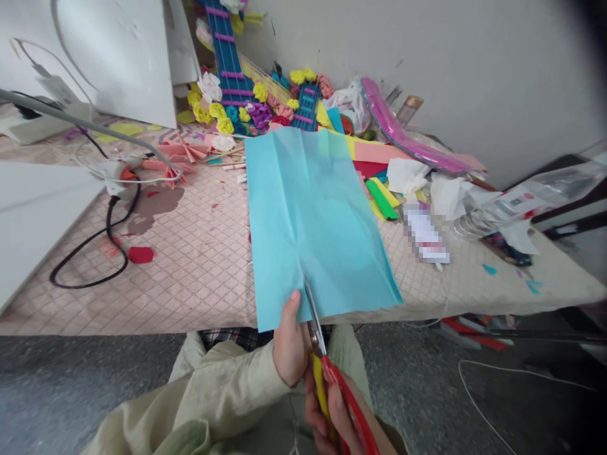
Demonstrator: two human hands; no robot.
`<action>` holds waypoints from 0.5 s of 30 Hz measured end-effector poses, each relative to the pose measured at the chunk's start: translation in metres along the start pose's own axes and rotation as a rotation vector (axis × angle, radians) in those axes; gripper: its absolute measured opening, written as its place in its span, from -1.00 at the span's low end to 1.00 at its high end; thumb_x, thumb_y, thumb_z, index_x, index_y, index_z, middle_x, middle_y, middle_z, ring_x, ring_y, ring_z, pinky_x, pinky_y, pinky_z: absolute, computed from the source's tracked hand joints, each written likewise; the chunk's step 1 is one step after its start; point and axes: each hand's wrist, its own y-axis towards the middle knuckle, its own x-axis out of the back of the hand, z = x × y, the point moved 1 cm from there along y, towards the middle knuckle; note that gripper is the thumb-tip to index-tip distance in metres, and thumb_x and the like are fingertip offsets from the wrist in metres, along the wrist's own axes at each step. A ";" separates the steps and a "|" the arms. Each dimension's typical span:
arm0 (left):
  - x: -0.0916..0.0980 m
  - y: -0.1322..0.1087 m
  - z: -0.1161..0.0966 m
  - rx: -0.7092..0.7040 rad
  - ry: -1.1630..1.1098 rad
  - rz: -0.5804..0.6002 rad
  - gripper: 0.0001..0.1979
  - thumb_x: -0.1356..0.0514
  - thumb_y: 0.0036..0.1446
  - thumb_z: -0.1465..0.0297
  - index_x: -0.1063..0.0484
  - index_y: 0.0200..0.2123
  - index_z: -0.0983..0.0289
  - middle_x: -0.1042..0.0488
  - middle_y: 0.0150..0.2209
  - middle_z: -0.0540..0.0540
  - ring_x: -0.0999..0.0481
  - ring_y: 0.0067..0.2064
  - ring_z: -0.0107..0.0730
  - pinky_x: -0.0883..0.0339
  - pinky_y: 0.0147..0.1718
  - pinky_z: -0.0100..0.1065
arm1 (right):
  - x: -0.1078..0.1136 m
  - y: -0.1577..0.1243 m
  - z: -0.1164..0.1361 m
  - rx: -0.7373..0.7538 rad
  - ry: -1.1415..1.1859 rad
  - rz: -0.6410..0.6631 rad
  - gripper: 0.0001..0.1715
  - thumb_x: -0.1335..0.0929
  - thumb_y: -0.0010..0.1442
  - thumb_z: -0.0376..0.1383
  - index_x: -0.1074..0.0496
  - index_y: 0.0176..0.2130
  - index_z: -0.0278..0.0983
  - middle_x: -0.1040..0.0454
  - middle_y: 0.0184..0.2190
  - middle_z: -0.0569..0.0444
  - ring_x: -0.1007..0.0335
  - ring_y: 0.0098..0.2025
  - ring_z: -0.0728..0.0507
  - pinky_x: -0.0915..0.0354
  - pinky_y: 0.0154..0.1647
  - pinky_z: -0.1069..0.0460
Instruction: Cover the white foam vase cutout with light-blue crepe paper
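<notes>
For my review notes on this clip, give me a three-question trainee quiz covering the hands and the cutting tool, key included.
1. True or false: the left hand holds the light blue sheet at the edge farthest from the person.
2. Fill in: the scissors have red and ____ handles.
3. Choose: the right hand holds
A) a paper flower
B) the black cable
C) the scissors

Key: 1 false, it is the near edge; 2 yellow; 3 C.

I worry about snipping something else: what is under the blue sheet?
The patterned tablecloth and a pink strip disappear at the edges of the blue sheet. The left hand has its thumb on top; its other fingers are hidden. Anything else underneath is covered.
</notes>
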 end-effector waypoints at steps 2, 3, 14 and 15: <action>-0.001 -0.001 -0.001 -0.033 0.000 -0.021 -0.56 -0.11 0.01 0.22 -0.35 -0.03 0.28 -0.38 0.01 0.09 -0.11 0.18 -0.23 0.21 0.21 -0.25 | 0.000 0.000 0.000 -0.012 0.005 0.041 -0.38 -0.20 -0.11 0.26 -0.22 -0.40 -0.21 -0.12 -0.66 0.24 0.16 -0.75 0.13 0.17 -0.75 0.15; -0.001 -0.001 -0.002 -0.047 0.001 -0.027 -0.56 -0.11 0.01 0.24 -0.35 -0.04 0.28 -0.37 0.01 0.09 -0.11 0.18 -0.23 0.21 0.21 -0.24 | 0.000 0.000 0.000 -0.025 0.009 0.046 -0.37 -0.21 -0.11 0.26 -0.21 -0.40 -0.22 -0.12 -0.66 0.23 0.14 -0.74 0.13 0.17 -0.74 0.16; -0.009 -0.004 -0.006 -0.025 -0.059 -0.003 -0.62 -0.06 0.07 0.34 -0.34 -0.03 0.31 -0.38 0.00 0.08 -0.09 0.19 -0.23 0.24 0.21 -0.25 | -0.003 -0.004 0.006 -0.094 -0.009 -0.026 -0.28 -0.19 -0.18 0.31 -0.16 -0.38 -0.26 -0.06 -0.70 0.29 0.16 -0.71 0.15 0.15 -0.71 0.19; -0.009 -0.004 -0.006 -0.020 -0.065 -0.007 -0.62 -0.06 0.07 0.35 -0.34 -0.03 0.32 -0.38 0.00 0.07 -0.08 0.19 -0.23 0.24 0.21 -0.25 | -0.004 -0.004 0.007 -0.095 -0.026 -0.032 -0.27 -0.18 -0.18 0.32 -0.15 -0.39 -0.26 -0.06 -0.70 0.29 0.14 -0.71 0.14 0.15 -0.71 0.19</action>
